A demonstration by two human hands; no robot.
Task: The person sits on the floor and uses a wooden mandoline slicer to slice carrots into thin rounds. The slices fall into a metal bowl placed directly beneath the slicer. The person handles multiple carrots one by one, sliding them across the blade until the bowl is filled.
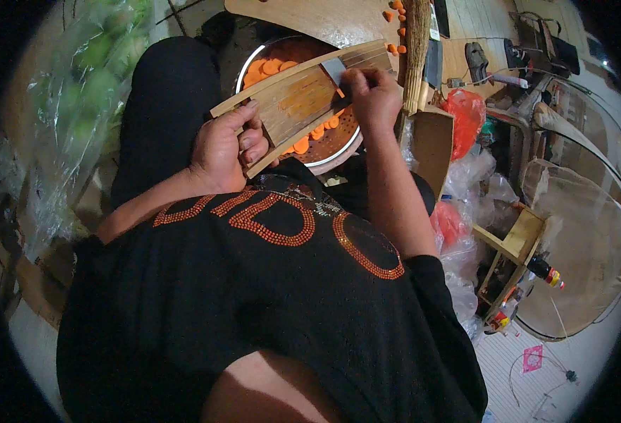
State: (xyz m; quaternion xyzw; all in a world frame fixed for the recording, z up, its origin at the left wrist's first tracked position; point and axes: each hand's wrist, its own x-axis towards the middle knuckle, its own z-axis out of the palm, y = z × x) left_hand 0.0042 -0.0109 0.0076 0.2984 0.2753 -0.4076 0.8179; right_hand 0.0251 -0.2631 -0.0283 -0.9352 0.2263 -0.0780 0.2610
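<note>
A wooden mandoline slicer (294, 100) lies slantwise across a perforated metal colander (353, 138). My left hand (231, 140) grips its near left end, with the thumb on top and the fingers curled around. Near the far right end, a flat metal blade (333, 69) is set into the board. Beside this blade my right hand (375, 98) is closed over the board, on what looks like a carrot piece (340, 92); the fingers hide nearly all of it. Round orange carrot slices (272, 66) lie in the colander, visible on both sides of the slicer.
A wooden board (310, 18) is beyond the colander, with carrot pieces (396, 48) beside a straw broom (417, 53). Green produce in a clear plastic bag (99, 79) stands left. To the right are a cardboard box (433, 148), plastic bags (466, 121) and a small wooden rack (524, 232) with bottles.
</note>
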